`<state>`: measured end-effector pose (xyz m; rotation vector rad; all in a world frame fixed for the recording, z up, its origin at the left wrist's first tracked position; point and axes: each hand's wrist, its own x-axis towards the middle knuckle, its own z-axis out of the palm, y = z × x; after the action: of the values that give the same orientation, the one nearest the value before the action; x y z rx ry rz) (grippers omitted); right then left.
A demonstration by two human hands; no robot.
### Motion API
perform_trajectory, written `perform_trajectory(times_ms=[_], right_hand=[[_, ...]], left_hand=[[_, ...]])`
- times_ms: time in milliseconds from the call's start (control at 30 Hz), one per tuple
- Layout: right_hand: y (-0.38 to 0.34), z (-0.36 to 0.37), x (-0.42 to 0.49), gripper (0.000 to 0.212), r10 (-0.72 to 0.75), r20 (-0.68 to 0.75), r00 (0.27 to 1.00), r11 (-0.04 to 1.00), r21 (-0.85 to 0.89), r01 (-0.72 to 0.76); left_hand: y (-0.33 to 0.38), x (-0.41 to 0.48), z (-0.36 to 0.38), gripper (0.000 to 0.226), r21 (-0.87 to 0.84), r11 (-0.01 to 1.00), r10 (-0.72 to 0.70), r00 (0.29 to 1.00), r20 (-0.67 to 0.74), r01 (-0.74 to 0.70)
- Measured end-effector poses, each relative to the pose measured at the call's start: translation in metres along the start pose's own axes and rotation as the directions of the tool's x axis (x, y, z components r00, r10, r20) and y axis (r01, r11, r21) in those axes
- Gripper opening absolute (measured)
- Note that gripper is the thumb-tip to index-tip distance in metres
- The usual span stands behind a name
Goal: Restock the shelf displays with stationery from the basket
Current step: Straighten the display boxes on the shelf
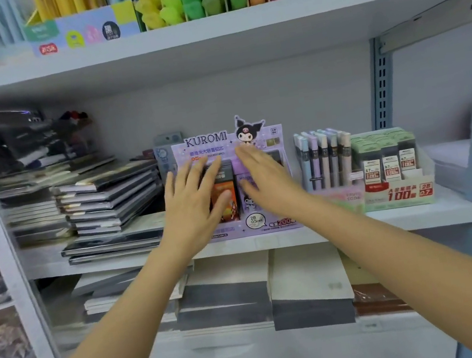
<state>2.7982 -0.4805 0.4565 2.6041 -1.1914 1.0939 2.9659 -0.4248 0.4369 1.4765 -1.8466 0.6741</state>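
- Both hands are out flat and hold nothing. The left hand (192, 205) and right hand (266, 183) have straight, spread fingers, palms toward the shelf.
- White metal shelf board (422, 215) carries all the stock. The basket is not in view, so what's left to load can't be judged.
- Purple cardboard Kuromi display box (270, 225) sits at the board's front edge. It stands between stacked dark notebooks (112, 196) on its left and a pastel mechanical-pencil display (323, 158) on its right.
- Risk, as a judgement: the box looks like light card.
  - An uneven push from one hand could skew it into a neighbour.
  - A hard push could tip the packs over.
  - A drag forward could take it off the lip.
- Small lead-refill packs stand inside the box. The orange-and-black pack (227, 199) is under the left hand's fingers, and the purple pack (249, 200) shows in the gap between the hands.
- Contact looks likely, but blur prevents certainty.
- Likely step: pressing the packs square in the box.
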Motion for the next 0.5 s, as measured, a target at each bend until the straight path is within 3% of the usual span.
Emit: perform_trajectory(times_ms=[200, 333, 500], right_hand=[[0.011, -0.002, 0.008, 0.046, -0.059, -0.068, 0.996, 0.998, -0.02, 0.057], [0.007, 0.004, 0.006, 0.051, -0.084, -0.043, 0.996, 0.99, -0.119, 0.078], [0.008, -0.011, 0.002, 0.06, -0.015, -0.049, 0.999, 0.996, -0.088, 0.01]], left_hand=[[-0.011, 0.015, 0.004, 0.047, 0.028, 0.999, 0.019, 0.998, -0.055, -0.018], [-0.009, 0.015, 0.006, 0.053, -0.008, 0.999, 0.031, 0.999, -0.03, -0.031], [-0.012, 0.015, 0.004, 0.063, 0.035, 0.999, 0.041, 0.999, 0.017, -0.041]])
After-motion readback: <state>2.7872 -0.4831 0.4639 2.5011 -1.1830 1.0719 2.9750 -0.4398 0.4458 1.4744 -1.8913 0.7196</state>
